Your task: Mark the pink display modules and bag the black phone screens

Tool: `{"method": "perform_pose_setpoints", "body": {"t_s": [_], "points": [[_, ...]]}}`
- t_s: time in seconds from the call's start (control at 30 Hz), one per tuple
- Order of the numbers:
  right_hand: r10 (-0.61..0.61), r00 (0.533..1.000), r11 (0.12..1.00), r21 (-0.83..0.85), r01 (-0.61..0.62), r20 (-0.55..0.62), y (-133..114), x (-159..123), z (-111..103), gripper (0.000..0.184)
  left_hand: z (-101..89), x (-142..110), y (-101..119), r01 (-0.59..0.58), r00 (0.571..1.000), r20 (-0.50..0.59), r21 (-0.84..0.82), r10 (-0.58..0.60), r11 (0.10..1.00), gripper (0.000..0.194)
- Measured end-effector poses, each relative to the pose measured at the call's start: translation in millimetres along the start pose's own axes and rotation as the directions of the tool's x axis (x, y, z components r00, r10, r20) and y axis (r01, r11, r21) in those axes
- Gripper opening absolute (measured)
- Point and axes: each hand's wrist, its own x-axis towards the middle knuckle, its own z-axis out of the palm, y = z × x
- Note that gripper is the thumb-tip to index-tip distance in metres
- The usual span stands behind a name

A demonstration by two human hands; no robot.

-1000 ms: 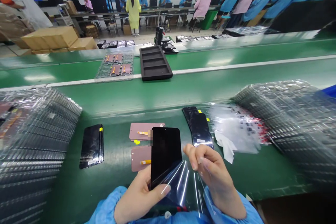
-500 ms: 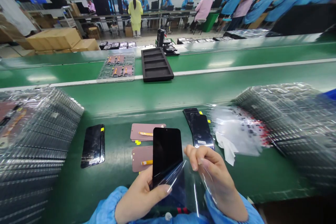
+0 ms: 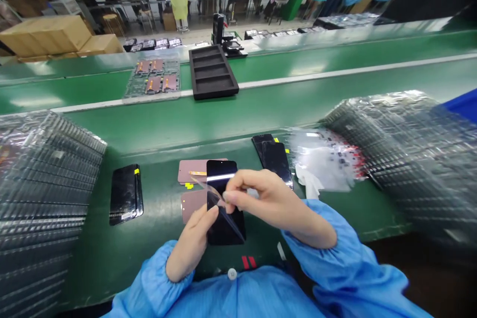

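A black phone screen [image 3: 219, 233] is gripped along its left edge by my left hand [image 3: 190, 246], thumb over the front. My right hand [image 3: 261, 198] crosses above the screen and pinches a clear film [image 3: 211, 190], which is lifted and curled over the glass. How much of the film still touches the screen I cannot tell. Partly behind the screen lie two pinkish panels, an upper one [image 3: 184, 173] and a lower one [image 3: 192, 201], with yellow tabs. Dark phone screens [image 3: 276, 161] overlap to the right, and others [image 3: 124, 195] lie at left.
Tall stacks of clear plastic trays flank me, left [image 3: 48, 184] and right [image 3: 402, 144]. Clear bags [image 3: 328, 156] and a white cloth [image 3: 308, 181] lie right of centre. A black divided tray [image 3: 214, 72] and a clear tray of parts [image 3: 130, 82] stand farther back.
My right hand has moved left and across the screen with the film, which earlier hung toward the lower right. The screen sits flatter, and the view has tilted down.
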Motion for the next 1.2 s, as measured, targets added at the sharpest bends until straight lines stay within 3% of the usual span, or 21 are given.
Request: {"method": "perform_pose_setpoints", "body": {"t_s": [0.07, 0.17, 0.4, 0.57, 0.7, 0.87, 1.07, 1.2], "points": [[0.102, 0.994, 0.983, 0.150, -0.107, 0.043, -2, 12, 3, 0.019, 0.1, 0, -2, 0.010, 1.000, 0.006, 0.009, -0.010, 1.000, 0.040], [0.190, 0.982, 0.956, 0.226, -0.184, -0.003, 4, 26, 3, 0.019, 1.2, -3, -4, 0.043, 0.998, 0.053, -0.078, -0.039, 0.996, 0.040], [0.249, 0.961, 0.961, 0.157, -0.229, -0.123, 21, 37, -3, 0.018, 4.6, -8, 1, 0.169, 0.986, 0.019, -0.196, -0.168, 0.966, 0.037], [0.227, 0.959, 0.974, 0.058, -0.220, -0.168, 25, 35, -5, 0.018, 9.1, -11, 9, 0.232, 0.973, 0.072, -0.256, -0.221, 0.939, 0.032], [0.233, 0.961, 0.971, 0.081, -0.223, -0.148, 22, 31, -9, 0.020, 8.1, -12, 7, 0.194, 0.981, 0.061, -0.244, -0.184, 0.950, 0.030], [0.247, 0.958, 0.967, 0.102, -0.233, -0.144, 16, 25, -14, 0.029, 6.0, -13, 5, 0.187, 0.978, 0.130, -0.236, -0.160, 0.954, 0.032], [0.196, 0.962, 0.970, -0.104, -0.219, -0.192, 16, 13, -17, 0.027, 5.6, -14, 10, 0.168, 0.985, 0.069, -0.138, -0.160, 0.976, 0.034], [0.194, 0.945, 0.938, -0.233, -0.258, -0.264, 24, -7, -27, 0.032, -14.9, -16, 12, 0.072, 0.997, -0.005, -0.038, -0.072, 0.997, 0.032]]}}
